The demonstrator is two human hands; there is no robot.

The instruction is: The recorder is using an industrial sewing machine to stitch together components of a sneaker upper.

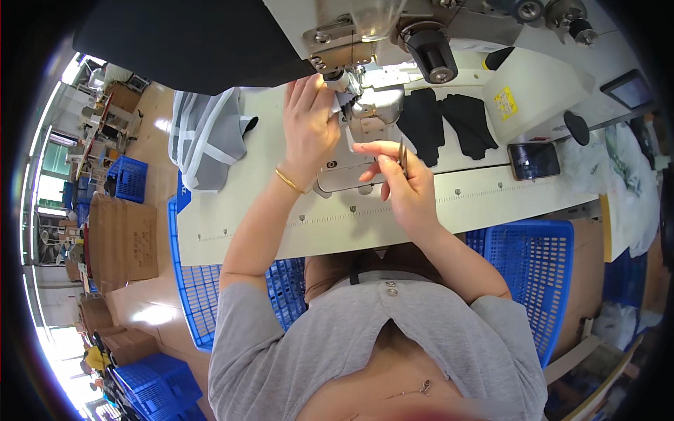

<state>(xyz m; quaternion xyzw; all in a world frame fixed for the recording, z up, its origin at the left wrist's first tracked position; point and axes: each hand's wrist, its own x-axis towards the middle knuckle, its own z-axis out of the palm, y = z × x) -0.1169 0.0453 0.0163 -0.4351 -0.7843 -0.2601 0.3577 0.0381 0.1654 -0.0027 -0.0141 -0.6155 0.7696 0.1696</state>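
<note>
Head view: the near edge of the desk [337, 231] lies below both hands; bare surface separates the left forearm from the grey-and-white fabric piece [207, 140]. Left hand [309, 116] rests over the workpiece fabric [342, 102] at the sewing machine [544, 84]; its grip and the fabric's axis cannot be determined. Right hand [407, 179] grasps a slender dark two-pronged tool [402, 158], tips and long axis directed away from the wearer.

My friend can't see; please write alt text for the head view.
From above, a person in a gray top at a sewing machine: left hand close to the needle area, right hand holding a small dark tool. Black fabric pieces lie to the right, gray-and-white fabric to the left.
</note>
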